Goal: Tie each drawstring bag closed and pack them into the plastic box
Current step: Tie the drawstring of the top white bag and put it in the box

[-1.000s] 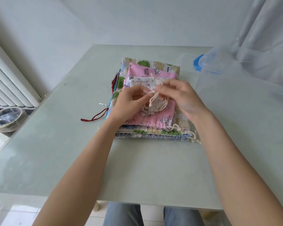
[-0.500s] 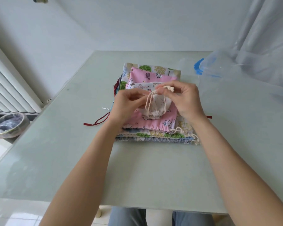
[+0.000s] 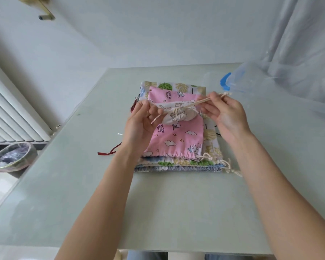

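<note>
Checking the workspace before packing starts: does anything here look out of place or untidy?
Mostly tidy. A dark red cord trails loose onto the table from the left of the bag stack, and cream cords straggle off its near right corner. Nothing looks spilled or damaged.

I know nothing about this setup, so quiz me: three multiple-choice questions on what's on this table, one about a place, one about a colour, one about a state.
1. Where is the plastic box?
A. At the table's far right
B. On the floor
C. Under the bags

2. What colour is the top flat bag of the stack?
A. Black
B. Pink
C. Orange

3. What is the right hand doing?
A. Lying flat on the table
B. Pulling the cord of the small bag taut
C. Holding the box

Answers: 1 A, it stands beyond the right hand; 2 B, pink unicorn print; 3 B, cord stretched straight from the gathered bag the left hand holds.
</note>
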`<state>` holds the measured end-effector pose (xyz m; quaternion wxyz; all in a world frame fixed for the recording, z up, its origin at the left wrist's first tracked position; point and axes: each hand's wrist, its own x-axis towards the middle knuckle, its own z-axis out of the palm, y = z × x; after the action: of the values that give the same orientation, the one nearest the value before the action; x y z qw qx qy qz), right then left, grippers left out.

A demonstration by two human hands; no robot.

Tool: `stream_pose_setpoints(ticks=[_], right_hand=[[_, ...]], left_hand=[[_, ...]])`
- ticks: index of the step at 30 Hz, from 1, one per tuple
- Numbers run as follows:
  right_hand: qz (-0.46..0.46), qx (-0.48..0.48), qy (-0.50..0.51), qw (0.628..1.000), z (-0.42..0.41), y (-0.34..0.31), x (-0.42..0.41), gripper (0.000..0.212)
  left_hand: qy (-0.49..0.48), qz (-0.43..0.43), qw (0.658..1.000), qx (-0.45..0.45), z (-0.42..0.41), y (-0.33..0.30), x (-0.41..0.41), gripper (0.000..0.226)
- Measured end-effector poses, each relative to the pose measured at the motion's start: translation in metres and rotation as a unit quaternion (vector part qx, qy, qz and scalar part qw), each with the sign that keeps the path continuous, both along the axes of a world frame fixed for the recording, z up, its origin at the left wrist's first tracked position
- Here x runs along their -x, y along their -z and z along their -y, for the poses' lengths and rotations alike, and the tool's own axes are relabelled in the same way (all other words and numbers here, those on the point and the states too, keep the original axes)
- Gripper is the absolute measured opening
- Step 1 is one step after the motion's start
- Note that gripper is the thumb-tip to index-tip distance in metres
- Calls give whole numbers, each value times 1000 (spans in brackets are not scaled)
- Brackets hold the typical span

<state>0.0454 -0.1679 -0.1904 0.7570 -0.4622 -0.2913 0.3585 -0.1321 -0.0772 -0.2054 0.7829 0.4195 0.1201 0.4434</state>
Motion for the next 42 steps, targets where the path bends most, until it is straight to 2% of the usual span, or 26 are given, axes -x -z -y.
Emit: stream_pose_setpoints(ticks=[2, 5, 7, 9, 12, 14, 15, 17, 20, 21, 23, 24, 25, 27, 29, 30, 31, 33, 34, 35, 37, 39, 42], right_hand=[[-45, -25, -32, 998, 1, -3, 4, 15], [-48, -19, -33, 998, 3, -4, 4, 17], [-9, 0, -10, 1000, 4, -4, 1, 16], [100, 41, 9, 994, 4, -2, -2, 14], [295, 161, 0, 942, 5, 5, -6, 3], [429, 257, 12, 866, 6, 8, -12, 13], [474, 281, 25, 834, 6, 10, -15, 20], [505, 257, 64, 821, 7, 6, -13, 28], [588, 131, 170, 780, 11, -9, -5, 14], [602, 99, 148, 778, 14, -13, -4, 11], [604, 98, 23, 791, 19, -18, 2, 16], [619, 128, -26, 775, 19, -16, 4, 18], [649, 163, -50, 741, 18, -12, 6, 19], [691, 199, -61, 693, 13, -2, 8, 19], [695, 182, -58, 693, 9, 5, 9, 13], [688, 171, -56, 703, 7, 8, 9, 10], [669, 161, -58, 723, 7, 7, 9, 9], [605, 155, -83, 777, 8, 5, 10, 8], [577, 155, -93, 796, 9, 4, 11, 7], [561, 153, -100, 807, 9, 3, 12, 7], [550, 141, -97, 818, 9, 4, 12, 8], [535, 130, -80, 831, 8, 5, 10, 11], [511, 128, -57, 848, 7, 3, 7, 20]], left_hand=[[-10, -33, 999, 13, 0, 1, -1, 27], [-48, -57, 997, 8, -2, -1, 3, 28], [-74, -62, 995, -1, -4, -2, 7, 28], [-111, -121, 985, -56, -4, -2, 10, 27], [-136, -209, 958, -143, -1, 1, 12, 18], [-107, -240, 946, -192, 1, 0, 15, 8], [-94, -262, 936, -217, 0, 0, 15, 19], [-72, -298, 917, -255, 0, 1, 16, 40], [-67, -312, 906, -278, 0, 3, 14, 53], [-73, -311, 905, -280, -1, 3, 13, 54], [-88, -306, 905, -281, -3, 4, 14, 55], [-95, -305, 904, -283, -3, 4, 13, 57], [-100, -307, 902, -285, -3, 3, 13, 59], [-100, -306, 905, -279, -1, 3, 11, 69], [-120, -309, 893, -304, 1, 3, 10, 81], [-153, -324, 862, -359, 0, 4, 11, 85], [-194, -348, 804, -442, -2, 6, 12, 86], [-253, -373, 659, -602, -6, 6, 15, 74], [-254, -371, 619, -644, -7, 6, 16, 62], [-236, -371, 613, -656, -7, 5, 17, 47], [-166, -394, 661, -617, -2, 2, 19, 22], [-109, -425, 712, -548, 0, 2, 20, 13], [-108, -441, 745, -489, -2, 2, 20, 11]])
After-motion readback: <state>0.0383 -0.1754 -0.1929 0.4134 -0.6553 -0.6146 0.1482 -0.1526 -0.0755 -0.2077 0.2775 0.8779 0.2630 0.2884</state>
